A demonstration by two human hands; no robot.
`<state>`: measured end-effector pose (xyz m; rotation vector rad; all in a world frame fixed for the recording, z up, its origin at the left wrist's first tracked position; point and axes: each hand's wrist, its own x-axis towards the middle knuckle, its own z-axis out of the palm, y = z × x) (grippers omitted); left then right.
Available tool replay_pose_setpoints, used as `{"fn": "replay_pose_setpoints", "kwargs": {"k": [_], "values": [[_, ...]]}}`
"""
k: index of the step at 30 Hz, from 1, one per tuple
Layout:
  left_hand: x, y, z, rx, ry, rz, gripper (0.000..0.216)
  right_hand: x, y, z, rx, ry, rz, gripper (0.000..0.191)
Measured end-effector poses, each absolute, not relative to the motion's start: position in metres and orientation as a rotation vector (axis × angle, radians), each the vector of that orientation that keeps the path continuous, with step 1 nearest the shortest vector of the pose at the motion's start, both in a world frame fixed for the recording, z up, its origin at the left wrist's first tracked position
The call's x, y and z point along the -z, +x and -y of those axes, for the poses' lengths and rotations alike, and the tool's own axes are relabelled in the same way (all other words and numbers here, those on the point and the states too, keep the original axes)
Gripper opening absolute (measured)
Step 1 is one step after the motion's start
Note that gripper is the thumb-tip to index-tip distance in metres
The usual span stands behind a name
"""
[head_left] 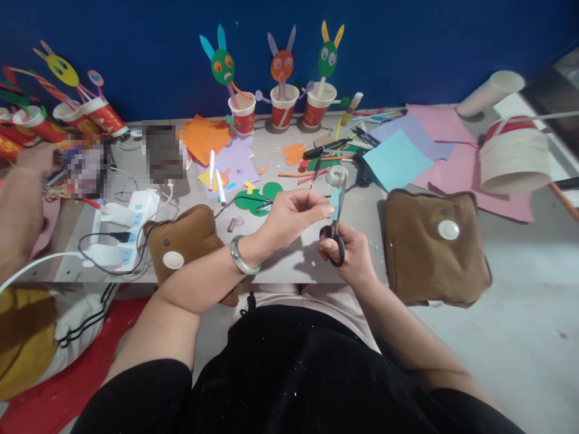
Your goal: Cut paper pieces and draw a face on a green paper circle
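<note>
My left hand, with a bracelet on its wrist, pinches a small piece of light blue paper between thumb and fingers. Just right of it, my right hand is closed around the black handles of a pair of scissors. The blades point up and away from me, alongside the blue piece; whether they touch it I cannot tell. Green paper shapes lie on the table beyond my left hand. A larger light blue sheet rests farther right, on purple and pink paper.
Three red cups with paper-headed figures stand along the blue wall. Brown cushions lie either side of my hands. A power strip with cables is on the left, near another person's arm. Paper cups lie at right.
</note>
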<state>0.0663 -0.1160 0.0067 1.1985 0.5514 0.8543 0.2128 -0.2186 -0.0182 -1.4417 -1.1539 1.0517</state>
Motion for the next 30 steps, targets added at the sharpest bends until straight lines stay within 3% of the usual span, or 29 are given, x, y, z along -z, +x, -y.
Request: {"fn": "replay_pose_setpoints", "kwargs": {"k": [30], "values": [[-0.005,0.065,0.115,-0.804,1.314,-0.516,0.042,0.011,0.26,0.228,-1.022,-1.663,1.311,0.068]]}}
